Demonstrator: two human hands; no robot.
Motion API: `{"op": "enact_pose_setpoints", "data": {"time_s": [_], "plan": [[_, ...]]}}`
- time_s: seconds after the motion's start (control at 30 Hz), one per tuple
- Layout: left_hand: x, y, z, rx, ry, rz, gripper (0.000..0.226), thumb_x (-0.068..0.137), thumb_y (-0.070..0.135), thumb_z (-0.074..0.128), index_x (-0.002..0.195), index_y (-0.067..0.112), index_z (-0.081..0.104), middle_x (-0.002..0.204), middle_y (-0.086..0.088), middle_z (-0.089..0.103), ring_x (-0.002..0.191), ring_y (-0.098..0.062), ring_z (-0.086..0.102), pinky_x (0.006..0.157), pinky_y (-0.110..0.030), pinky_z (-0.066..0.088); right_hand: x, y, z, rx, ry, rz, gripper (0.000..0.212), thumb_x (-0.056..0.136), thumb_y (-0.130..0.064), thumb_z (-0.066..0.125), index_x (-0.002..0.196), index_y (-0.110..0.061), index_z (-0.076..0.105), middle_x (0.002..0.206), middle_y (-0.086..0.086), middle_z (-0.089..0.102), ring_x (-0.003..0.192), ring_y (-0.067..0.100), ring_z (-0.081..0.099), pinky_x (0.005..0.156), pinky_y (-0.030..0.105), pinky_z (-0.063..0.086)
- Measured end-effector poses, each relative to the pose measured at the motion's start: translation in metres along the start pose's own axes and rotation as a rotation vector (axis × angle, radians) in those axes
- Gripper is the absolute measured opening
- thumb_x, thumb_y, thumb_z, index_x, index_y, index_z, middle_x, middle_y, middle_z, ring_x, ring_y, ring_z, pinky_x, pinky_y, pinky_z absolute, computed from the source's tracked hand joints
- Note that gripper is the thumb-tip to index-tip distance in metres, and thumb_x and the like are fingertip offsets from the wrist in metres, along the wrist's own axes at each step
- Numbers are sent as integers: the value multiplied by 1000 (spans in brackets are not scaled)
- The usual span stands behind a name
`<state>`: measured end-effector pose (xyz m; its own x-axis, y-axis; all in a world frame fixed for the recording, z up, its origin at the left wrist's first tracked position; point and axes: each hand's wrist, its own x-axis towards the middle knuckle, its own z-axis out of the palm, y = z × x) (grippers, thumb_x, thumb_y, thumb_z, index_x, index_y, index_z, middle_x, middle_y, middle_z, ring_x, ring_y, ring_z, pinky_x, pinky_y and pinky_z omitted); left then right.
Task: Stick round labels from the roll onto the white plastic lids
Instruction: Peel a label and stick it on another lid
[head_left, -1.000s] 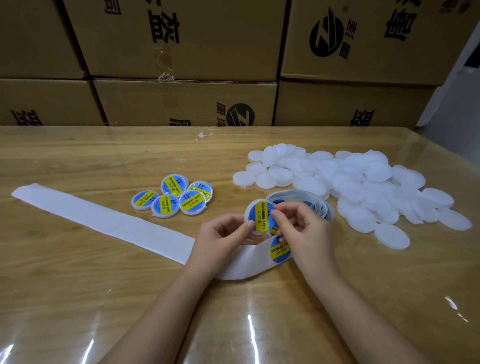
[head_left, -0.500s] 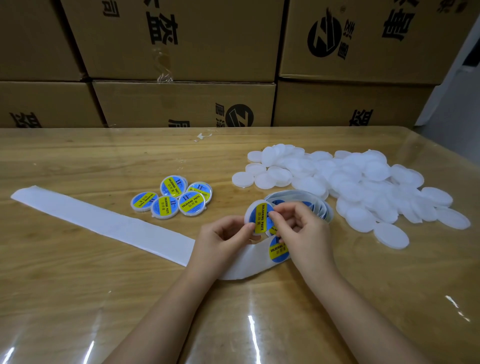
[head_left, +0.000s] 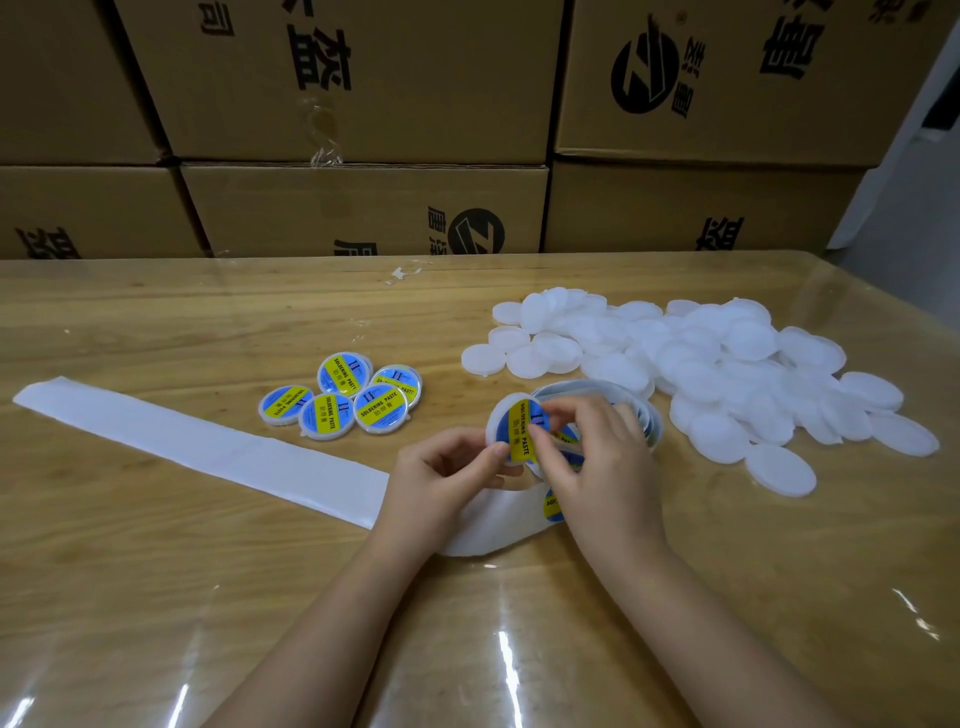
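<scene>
The white plastic lid (head_left: 500, 422) stands tilted on edge just left of the label roll (head_left: 647, 415), face toward the camera; the left hand (head_left: 441, 475) pinches its lower rim; the right hand (head_left: 602, 467), nearer the roll, has curled fingertips pinching the round label (head_left: 521, 434) at its right edge; the label's yellow band runs near upright, so smoothing likely follows it; bare lids (head_left: 727, 374) lie right of the roll.

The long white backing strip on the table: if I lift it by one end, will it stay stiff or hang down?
The backing strip would probably hang limp: it lies flat on the table and bends in a soft curve toward the label roll. It looks thin, so likely very light. Pushed, it may slide or buckle on the glossy surface.
</scene>
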<state>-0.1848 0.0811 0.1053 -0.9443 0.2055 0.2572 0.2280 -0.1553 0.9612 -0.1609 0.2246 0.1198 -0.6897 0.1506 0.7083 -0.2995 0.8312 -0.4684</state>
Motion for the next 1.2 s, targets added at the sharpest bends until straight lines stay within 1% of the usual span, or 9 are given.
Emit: {"op": "enact_pose_setpoints", "data": {"time_s": [0.13, 0.33, 0.57, 0.7, 0.8, 0.87, 0.97, 1.03, 1.2], "plan": [[2, 1, -4, -76, 0, -56, 14, 76, 27, 66, 81, 18, 75, 80, -8, 74, 77, -21, 72, 63, -20, 53, 2, 2, 0, -94, -1, 55, 39, 74, -31, 79, 105, -11, 66, 96, 6, 58, 89, 26, 57, 78, 37, 40], [3, 3, -6, -195, -78, -171, 11, 79, 27, 71, 84, 18, 76, 77, -10, 73, 74, -21, 71, 63, -20, 54, 0, 1, -2, 26, -111, 58, 47, 76, -43, 65, 115, -17, 64, 88, -10, 64, 80, 16, 59, 84, 29, 23], [4, 5, -6, -236, -77, -193, 19, 75, 33, 70, 84, 17, 77, 74, -9, 72, 72, -20, 71, 61, -20, 53, 2, -1, -1, 65, -118, -9, 43, 79, -45, 62, 112, -17, 66, 90, -12, 66, 80, 14, 57, 84, 27, 23], [4, 3, -7, -234, -62, -186, 21, 78, 30, 60, 83, 18, 77, 72, -7, 71, 67, -17, 70, 60, -21, 54, 3, -2, -2, 146, -81, 15, 37, 87, -40, 45, 106, -20, 68, 72, -24, 50, 73, 4, 46, 83, 24, 23], [4, 3, -7, -211, -77, -185, 21, 82, 31, 60, 80, 18, 77, 70, -5, 70, 64, -16, 68, 59, -22, 53, 3, -1, -2, 222, -77, 95, 26, 89, -38, 47, 96, -24, 68, 64, -18, 51, 72, 8, 49, 87, 22, 26], [3, 3, -6, -201, -92, -190, 21, 84, 31, 63, 78, 17, 76, 68, -7, 69, 61, -15, 66, 58, -22, 52, 1, 0, -1, 284, -88, 153, 14, 89, -32, 52, 89, -25, 64, 66, -11, 61, 74, 13, 58, 93, 31, 33], [3, 2, -6, -213, -120, -197, 24, 78, 35, 62, 77, 15, 76, 64, -8, 68, 58, -15, 65, 56, -21, 51, 0, 0, 0, 370, -84, 237, 13, 89, -33, 53, 78, -28, 56, 58, -15, 60, 74, 27, 60, 81, 55, 44], [3, 2, -6, -225, -127, -197, 24, 81, 33, 62, 76, 14, 76, 62, -7, 67, 56, -14, 64, 55, -20, 50, 1, -2, 0, 382, -85, 237, 16, 90, -37, 53, 75, -30, 52, 57, -15, 59, 74, 31, 59, 79, 57, 43], [5, -1, -9, -223, -114, -200, 27, 84, 30, 56, 74, 13, 75, 68, -9, 68, 59, -15, 64, 58, -22, 51, 0, -6, 1, 221, -136, 136, 32, 77, -43, 61, 98, -19, 66, 70, -19, 53, 74, 7, 53, 91, 41, 35]]}}
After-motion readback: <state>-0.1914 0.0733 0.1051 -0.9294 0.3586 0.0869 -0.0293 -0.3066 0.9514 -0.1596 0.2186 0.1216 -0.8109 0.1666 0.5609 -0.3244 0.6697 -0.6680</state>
